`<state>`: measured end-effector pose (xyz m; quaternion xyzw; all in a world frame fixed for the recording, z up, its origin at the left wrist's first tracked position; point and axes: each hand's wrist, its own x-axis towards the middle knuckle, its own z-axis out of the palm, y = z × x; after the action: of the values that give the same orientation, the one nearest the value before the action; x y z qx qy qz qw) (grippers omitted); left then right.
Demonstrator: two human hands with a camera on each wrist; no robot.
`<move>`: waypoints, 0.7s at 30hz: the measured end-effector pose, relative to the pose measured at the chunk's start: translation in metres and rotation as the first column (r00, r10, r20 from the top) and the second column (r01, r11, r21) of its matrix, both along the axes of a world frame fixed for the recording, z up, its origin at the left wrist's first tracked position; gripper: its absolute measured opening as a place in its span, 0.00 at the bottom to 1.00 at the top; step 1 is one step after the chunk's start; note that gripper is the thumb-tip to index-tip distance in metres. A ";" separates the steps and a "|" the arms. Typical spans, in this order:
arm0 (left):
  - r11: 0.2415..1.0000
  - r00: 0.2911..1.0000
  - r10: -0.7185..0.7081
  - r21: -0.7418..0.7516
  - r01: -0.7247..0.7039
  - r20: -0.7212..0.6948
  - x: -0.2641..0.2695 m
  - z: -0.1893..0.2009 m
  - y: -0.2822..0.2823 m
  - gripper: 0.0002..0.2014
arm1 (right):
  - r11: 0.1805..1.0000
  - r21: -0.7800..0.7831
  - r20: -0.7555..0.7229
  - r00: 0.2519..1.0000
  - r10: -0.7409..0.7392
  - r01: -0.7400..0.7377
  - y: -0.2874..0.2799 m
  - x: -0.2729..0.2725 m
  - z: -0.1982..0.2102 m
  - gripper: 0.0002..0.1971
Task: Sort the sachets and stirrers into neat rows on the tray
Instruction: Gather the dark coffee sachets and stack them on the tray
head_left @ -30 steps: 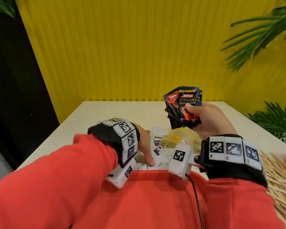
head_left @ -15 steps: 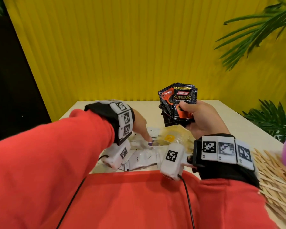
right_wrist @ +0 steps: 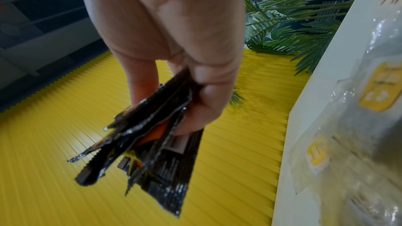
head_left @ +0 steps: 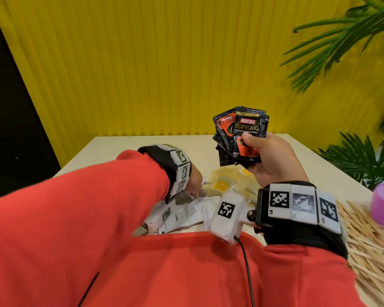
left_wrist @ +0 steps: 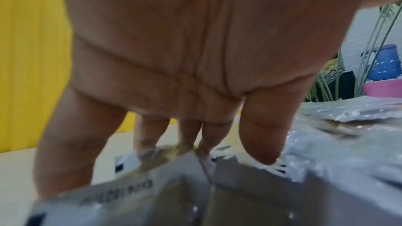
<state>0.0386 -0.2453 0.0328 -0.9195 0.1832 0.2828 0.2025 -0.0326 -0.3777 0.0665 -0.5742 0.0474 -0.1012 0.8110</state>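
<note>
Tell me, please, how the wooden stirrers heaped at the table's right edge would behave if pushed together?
The wooden stirrers look thin, flat and light, so they would probably slide, not roll. Lying criss-crossed, they would likely snag and skew.

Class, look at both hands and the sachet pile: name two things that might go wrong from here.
1. The right hand pinches several fanned black coffee sachets above the table; one may slip out.
2. The left hand digs fingers-down into the overlapping white sachets; it may scatter them or lift the wrong one.
</note>
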 end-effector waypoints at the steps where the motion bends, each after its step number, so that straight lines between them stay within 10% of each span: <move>1: 1.000 0.999 0.018 -0.004 -0.018 -0.029 -0.002 0.001 0.001 0.16 | 1.000 -0.003 0.001 1.000 -0.001 0.001 0.000 0.000 0.000 0.08; 7: 0.999 0.998 -0.040 -0.013 0.041 0.040 -0.025 0.017 0.012 0.22 | 1.000 -0.019 0.021 1.000 0.001 0.000 0.001 -0.003 0.004 0.08; 11: 0.941 0.995 0.079 -0.334 -0.052 0.068 -0.043 0.049 0.022 0.23 | 1.000 -0.021 0.041 0.999 -0.006 0.007 0.004 -0.007 0.012 0.08; 13: 0.812 0.984 0.179 -0.568 -0.136 0.021 -0.049 0.066 0.032 0.24 | 1.000 -0.024 0.062 0.998 0.002 -0.001 0.006 -0.011 0.018 0.08; 16: 0.419 0.931 0.249 -0.837 -0.353 -0.268 -0.063 0.084 0.049 0.29 | 0.998 -0.059 0.071 0.997 0.039 -0.035 0.016 -0.020 0.026 0.09; 21: 0.045 0.896 0.099 -0.897 -0.439 -0.434 -0.105 0.103 0.070 0.28 | 0.989 -0.083 0.043 0.991 0.128 -0.124 0.044 -0.050 0.044 0.08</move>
<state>-0.0661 -0.1756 0.1356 -0.7872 0.1703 0.2354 -0.5440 -0.0828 -0.3334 0.1103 -0.6055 -0.0126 -0.0651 0.7931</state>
